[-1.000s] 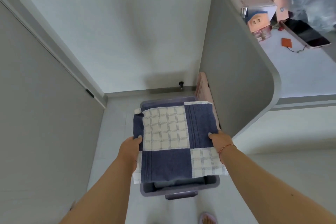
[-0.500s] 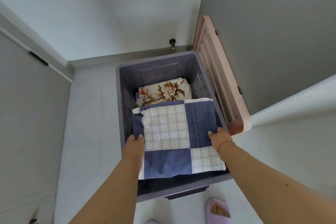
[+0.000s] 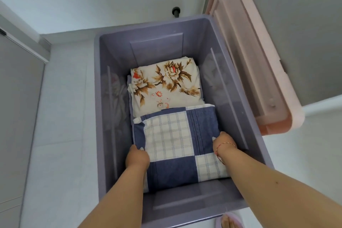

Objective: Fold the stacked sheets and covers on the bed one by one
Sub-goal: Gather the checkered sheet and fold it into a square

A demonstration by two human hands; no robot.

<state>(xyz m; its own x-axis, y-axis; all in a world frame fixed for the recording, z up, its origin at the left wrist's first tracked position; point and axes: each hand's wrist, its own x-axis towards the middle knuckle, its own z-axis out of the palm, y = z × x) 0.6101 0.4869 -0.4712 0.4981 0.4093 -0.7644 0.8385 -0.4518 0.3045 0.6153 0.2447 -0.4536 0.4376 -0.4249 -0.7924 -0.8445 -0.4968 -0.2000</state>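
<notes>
Pale floor tiles and white walls surround a deep lavender plastic storage bin (image 3: pixel 103 116), its pink lid (image 3: pixel 249 61) propped open at the right. Within the last second the folded blue-and-white checked cover (image 3: pixel 177 146) has been lowered from above the rim to deep inside, just beside a folded floral sheet (image 3: pixel 166 87). It is gripped at its edges by the left hand (image 3: pixel 137 157) and right hand (image 3: pixel 223 143). Release seems imminent; another piece would follow.
</notes>
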